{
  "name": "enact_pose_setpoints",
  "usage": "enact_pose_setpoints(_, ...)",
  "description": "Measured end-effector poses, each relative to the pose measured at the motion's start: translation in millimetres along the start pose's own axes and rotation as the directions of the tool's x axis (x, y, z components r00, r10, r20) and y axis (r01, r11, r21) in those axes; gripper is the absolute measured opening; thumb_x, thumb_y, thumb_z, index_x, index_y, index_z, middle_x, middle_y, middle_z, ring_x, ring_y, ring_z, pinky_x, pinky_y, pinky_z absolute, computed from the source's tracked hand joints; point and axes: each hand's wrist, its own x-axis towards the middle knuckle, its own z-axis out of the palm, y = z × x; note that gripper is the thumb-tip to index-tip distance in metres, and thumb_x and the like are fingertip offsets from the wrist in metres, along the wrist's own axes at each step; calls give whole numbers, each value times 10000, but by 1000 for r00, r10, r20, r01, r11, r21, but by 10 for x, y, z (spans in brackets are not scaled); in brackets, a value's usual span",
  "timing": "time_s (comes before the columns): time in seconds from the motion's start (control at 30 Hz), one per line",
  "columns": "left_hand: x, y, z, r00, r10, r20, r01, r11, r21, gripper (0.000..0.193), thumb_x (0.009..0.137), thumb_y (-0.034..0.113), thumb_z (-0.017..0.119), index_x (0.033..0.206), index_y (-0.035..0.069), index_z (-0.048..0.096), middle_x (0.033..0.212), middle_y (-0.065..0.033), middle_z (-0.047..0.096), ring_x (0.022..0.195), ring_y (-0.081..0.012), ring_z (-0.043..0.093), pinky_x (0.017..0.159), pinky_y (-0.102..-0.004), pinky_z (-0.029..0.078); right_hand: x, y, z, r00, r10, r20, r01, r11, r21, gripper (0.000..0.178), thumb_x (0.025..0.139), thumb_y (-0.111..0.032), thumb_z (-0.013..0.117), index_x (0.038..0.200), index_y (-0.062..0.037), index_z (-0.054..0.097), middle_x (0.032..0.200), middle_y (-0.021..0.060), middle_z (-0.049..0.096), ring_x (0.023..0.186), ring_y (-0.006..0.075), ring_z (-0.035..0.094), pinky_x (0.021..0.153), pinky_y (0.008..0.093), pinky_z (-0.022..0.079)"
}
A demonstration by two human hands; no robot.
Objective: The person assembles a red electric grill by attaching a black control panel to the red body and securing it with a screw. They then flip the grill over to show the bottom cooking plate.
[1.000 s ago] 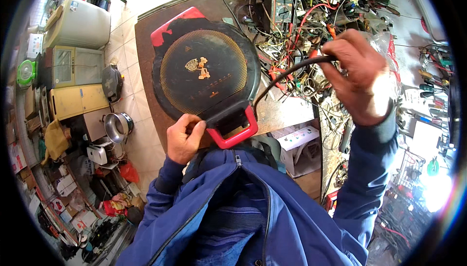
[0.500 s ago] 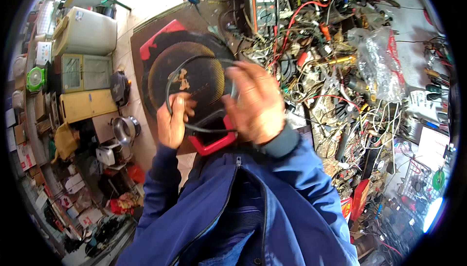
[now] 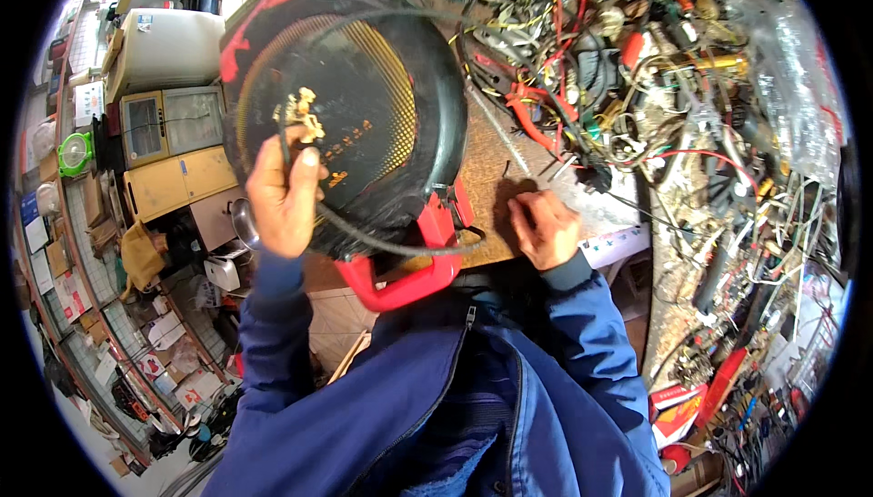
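My left hand (image 3: 286, 197) is closed on a dark cable (image 3: 391, 247), thumb pressed against the fingers. The cable loops over a round black electric griddle (image 3: 355, 88) with a dotted gold ring and a red handle (image 3: 405, 283). A pale worn patch (image 3: 305, 120) shows on its top just beyond my left fingers. To the right of the griddle, my right hand (image 3: 546, 229) is low over the brown tabletop (image 3: 496, 170). Its fingers are loosely bent and apart, and I see nothing in them.
Red-handled pliers (image 3: 536, 115) lie among tangled wires and tools heaped on the right. Clear plastic wrapping (image 3: 787, 70) lies at the far right. On the left stand a yellow cabinet (image 3: 177, 186), a white appliance (image 3: 173, 51) and shelves with boxes.
My right hand has left the cable and moved right, down to the tabletop. The left hand still holds the cable. The view has shifted, so the griddle looks larger and the multimeter is out of sight.
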Motion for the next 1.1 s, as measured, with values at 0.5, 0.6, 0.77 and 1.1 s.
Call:
enact_pose_setpoints(0.5,-200,-394,-268,821,551,153,-569,759,318,510,1154,442,446,1452,81,647,1082,-17,664,931,-113,578,870,-266,487,-288,213,-29,990,-26,-141,54,979,197,145,971,-89,770,902,22,708,730,23,639,687,71,572,635,241,460)
enact_pose_setpoints(0.6,-216,-422,-216,738,633,235,-674,675,299,446,1137,356,539,1483,88,626,1186,-38,697,1017,-112,589,944,-280,501,-236,304,16,992,-76,-105,109,928,356,151,968,-98,772,899,22,710,721,10,654,676,58,557,618,258,466)
enact_pose_setpoints(0.77,-417,-654,-109,742,669,-36,-645,728,234,450,1083,143,579,1523,49,568,1389,-134,681,1282,-197,635,1107,-346,504,-84,480,144,968,-190,-162,227,942,248,146,951,-102,769,892,28,734,729,23,692,664,63,575,609,278,479)
enact_pose_setpoints(1.1,-1508,-1160,333,523,846,-106,-696,495,521,970,712,165,861,1575,18,444,1602,-233,485,1521,-404,435,1283,-485,335,-90,695,177,948,-212,-239,267,937,225,105,915,-51,710,915,50,735,768,97,750,696,113,655,659,339,547)
